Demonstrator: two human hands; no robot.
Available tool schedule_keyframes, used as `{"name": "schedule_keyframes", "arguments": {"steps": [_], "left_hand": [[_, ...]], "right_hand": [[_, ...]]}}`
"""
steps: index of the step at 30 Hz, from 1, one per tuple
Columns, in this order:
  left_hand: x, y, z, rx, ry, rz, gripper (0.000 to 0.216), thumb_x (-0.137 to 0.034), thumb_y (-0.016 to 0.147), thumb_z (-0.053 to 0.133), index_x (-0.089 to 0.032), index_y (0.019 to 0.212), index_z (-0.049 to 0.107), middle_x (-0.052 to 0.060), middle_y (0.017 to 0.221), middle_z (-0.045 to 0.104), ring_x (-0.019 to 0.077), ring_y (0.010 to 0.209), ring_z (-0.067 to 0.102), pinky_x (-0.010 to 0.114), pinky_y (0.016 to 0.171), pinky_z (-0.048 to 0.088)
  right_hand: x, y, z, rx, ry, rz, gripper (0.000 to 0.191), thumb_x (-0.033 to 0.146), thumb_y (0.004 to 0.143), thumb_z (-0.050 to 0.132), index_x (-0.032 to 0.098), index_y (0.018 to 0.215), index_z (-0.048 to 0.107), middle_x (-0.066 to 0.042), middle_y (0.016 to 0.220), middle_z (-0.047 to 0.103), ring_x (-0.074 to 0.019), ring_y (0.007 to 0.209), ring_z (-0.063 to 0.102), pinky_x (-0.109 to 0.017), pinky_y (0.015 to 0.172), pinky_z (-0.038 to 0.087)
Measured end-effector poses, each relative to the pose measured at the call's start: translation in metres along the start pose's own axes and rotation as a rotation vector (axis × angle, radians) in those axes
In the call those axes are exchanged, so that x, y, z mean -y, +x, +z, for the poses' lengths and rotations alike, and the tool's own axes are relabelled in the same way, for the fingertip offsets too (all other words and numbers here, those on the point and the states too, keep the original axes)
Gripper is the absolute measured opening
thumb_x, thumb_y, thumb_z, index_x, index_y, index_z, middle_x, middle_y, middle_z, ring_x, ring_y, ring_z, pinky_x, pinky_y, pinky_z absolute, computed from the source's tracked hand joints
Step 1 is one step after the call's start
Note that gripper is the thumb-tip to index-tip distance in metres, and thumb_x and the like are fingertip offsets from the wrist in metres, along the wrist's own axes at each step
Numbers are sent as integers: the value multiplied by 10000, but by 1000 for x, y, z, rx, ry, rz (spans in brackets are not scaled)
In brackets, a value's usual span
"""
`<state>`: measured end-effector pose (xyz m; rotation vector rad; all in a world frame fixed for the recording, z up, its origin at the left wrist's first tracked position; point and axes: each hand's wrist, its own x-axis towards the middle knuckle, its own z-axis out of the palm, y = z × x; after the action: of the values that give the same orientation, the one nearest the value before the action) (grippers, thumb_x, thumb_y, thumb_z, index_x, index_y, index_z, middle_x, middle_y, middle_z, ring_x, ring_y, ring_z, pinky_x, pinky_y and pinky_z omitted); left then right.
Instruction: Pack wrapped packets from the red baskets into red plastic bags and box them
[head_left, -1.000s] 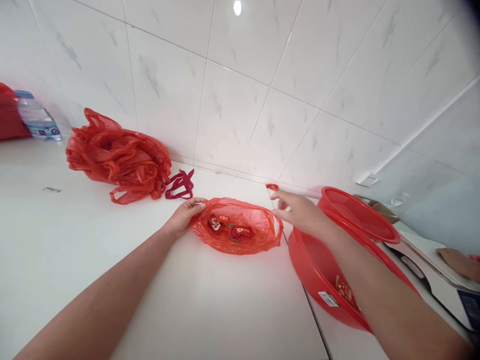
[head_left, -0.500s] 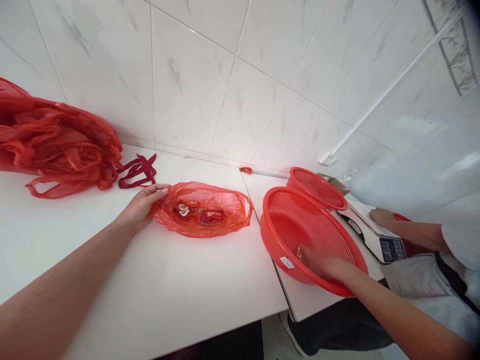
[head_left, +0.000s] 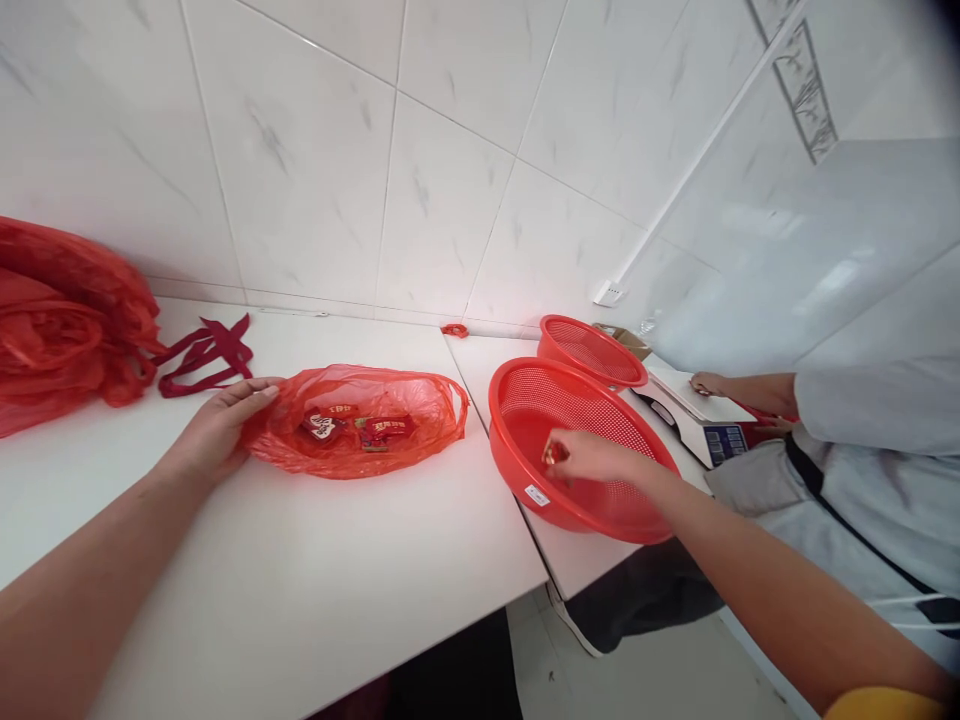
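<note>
Left hand (head_left: 217, 430) pinches the left rim of the red bag (head_left: 433, 422) on the table (head_left: 337, 560), thumb and fingers together, packets (head_left: 386, 430) lying inside; over to the right hand (head_left: 589, 455), fingers curled around a shiny piece (head_left: 555, 453) within the big basket (head_left: 516, 470); behind that, a smaller basket (head_left: 589, 345), and a co-worker's hand (head_left: 709, 384) at the scale (head_left: 697, 430)

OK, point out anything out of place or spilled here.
A small red scrap lies stray by the wall, at the seam between the white tables; the dark red strap looks tangled. No spill shows.
</note>
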<state>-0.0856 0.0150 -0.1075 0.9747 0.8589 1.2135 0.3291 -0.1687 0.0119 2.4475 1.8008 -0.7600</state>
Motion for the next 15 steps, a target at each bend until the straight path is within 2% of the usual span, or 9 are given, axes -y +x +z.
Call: {"name": "schedule_keyframes", "arguments": {"steps": [5, 8, 11, 13, 15], "left_hand": [[2, 1, 1, 18, -33, 21, 339, -304, 647, 771, -176, 938, 653, 19, 782, 702, 151, 660, 631, 247, 621, 520], [1, -1, 2, 43, -62, 38, 343, -300, 648, 772, -153, 932, 647, 28, 771, 695, 148, 653, 630, 241, 613, 513], [-1, -4, 4, 45, -80, 38, 355, -312, 637, 778, -145, 918, 639, 36, 759, 688, 155, 638, 633, 248, 596, 510], [-2, -7, 4, 46, -95, 38, 352, -320, 635, 777, -146, 906, 634, 37, 753, 684, 160, 629, 636, 257, 592, 510], [-2, -8, 4, 60, -110, 36, 337, -328, 647, 767, -151, 899, 629, 40, 764, 684, 167, 636, 642, 271, 600, 513]], "right_hand": [[49, 11, -37, -259, 176, -296, 243, 405, 768, 578, 222, 923, 541, -13, 910, 624, -160, 804, 589, -265, 695, 429], [97, 25, -38, -292, 192, -459, 299, 424, 792, 558, 232, 1020, 538, -17, 964, 619, -168, 846, 589, -298, 765, 435], [141, 36, -30, -345, 128, -564, 493, 462, 798, 565, 264, 1234, 446, -58, 1181, 573, -195, 920, 589, -339, 811, 435], [153, 35, -27, -404, 77, -579, 595, 505, 799, 555, 296, 1325, 369, -76, 1327, 486, -219, 972, 583, -355, 817, 439], [143, 30, -27, -440, 26, -533, 518, 523, 815, 523, 312, 1280, 435, -65, 1314, 508, -228, 964, 589, -350, 795, 448]]}}
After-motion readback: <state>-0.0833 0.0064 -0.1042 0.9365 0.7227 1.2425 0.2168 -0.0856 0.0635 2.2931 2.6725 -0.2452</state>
